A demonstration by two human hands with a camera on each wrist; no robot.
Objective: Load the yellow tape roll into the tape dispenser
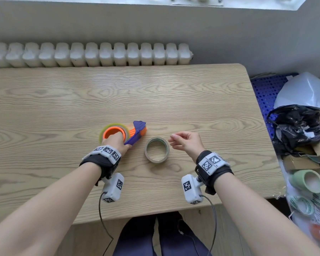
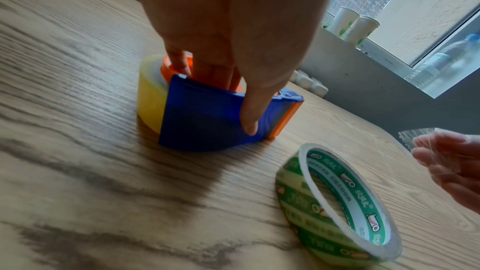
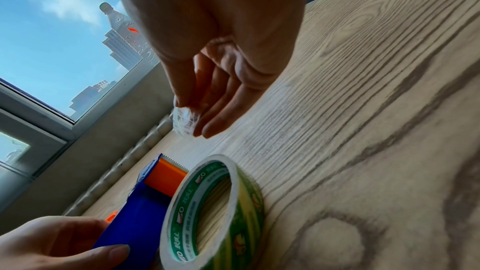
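Observation:
The yellow tape roll (image 1: pixel 102 133) sits around the orange hub (image 1: pixel 112 131) of the blue tape dispenser (image 1: pixel 137 134), which lies flat on the wooden table (image 1: pixel 192 100). My left hand (image 1: pixel 118 140) grips the dispenser, with fingers down inside the hub and the thumb (image 2: pixel 253 114) pressed on the blue side wall (image 2: pixel 202 118). The roll's yellow side (image 2: pixel 150 100) shows left of that wall. My right hand (image 1: pixel 172 140) hovers to the right, above the table, pinching a small clear scrap of tape (image 3: pixel 185 120) at its fingertips. The serrated cutter (image 3: pixel 175 160) points toward the radiator.
A second tape roll (image 1: pixel 157 152) with green print lies flat between my hands, close to the dispenser. A white radiator (image 1: pixel 89 54) runs behind the table. Right of the table are a black bag (image 1: pixel 297 130), a blue crate (image 1: pixel 264 93) and more tape rolls (image 1: pixel 307 182).

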